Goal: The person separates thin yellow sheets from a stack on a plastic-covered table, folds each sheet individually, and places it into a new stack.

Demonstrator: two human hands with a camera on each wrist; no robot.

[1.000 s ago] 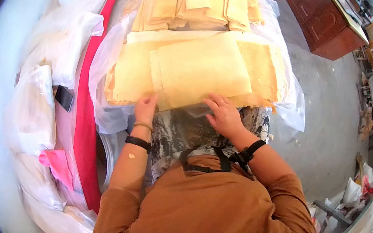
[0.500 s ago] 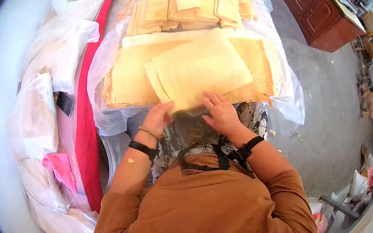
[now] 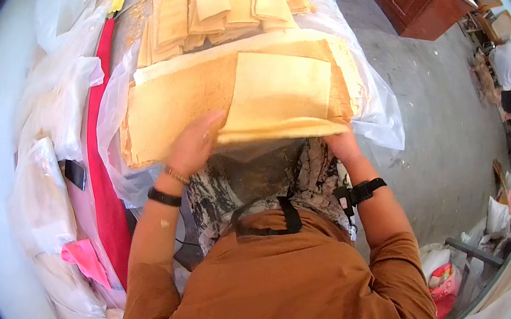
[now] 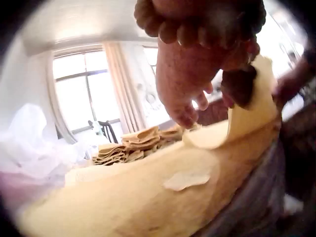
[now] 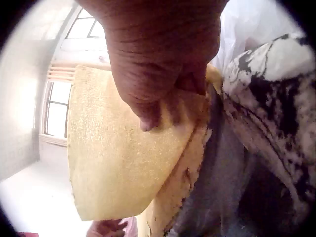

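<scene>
Head view: at nine o'clock, translucent plastic wrapping (image 3: 46, 177) encloses something pale whose nature I cannot tell. A plastic bag (image 3: 445, 291) at four o'clock shows red and white, its contents too unclear to name. Clear plastic sheeting (image 3: 383, 124) spreads beneath a broad stack of sheets (image 3: 176, 100) and pokes out toward two o'clock.

The yellow sheet (image 3: 281, 88) lies on top of that stack at twelve o'clock, just in front of the person. It is thin, flexible and paler than the layer under it; its near edge is lifted and bent over in a blurred fold. The right wrist camera shows a fine, grainy surface and a fairly straight border. The stack's rim is ragged and browner, with a torn pale flake (image 4: 187, 180) on it.

The right hand (image 3: 342, 145) pinches the sheet at the right end of its near edge. The left hand (image 3: 195, 144) hangs beside the left end, fingers loosely bent; whether they touch the sheet I cannot tell.

Folded yellow bundles (image 3: 210, 11) are heaped beyond at eleven o'clock. A pink cloth (image 3: 86, 260) lies at eight o'clock.
</scene>
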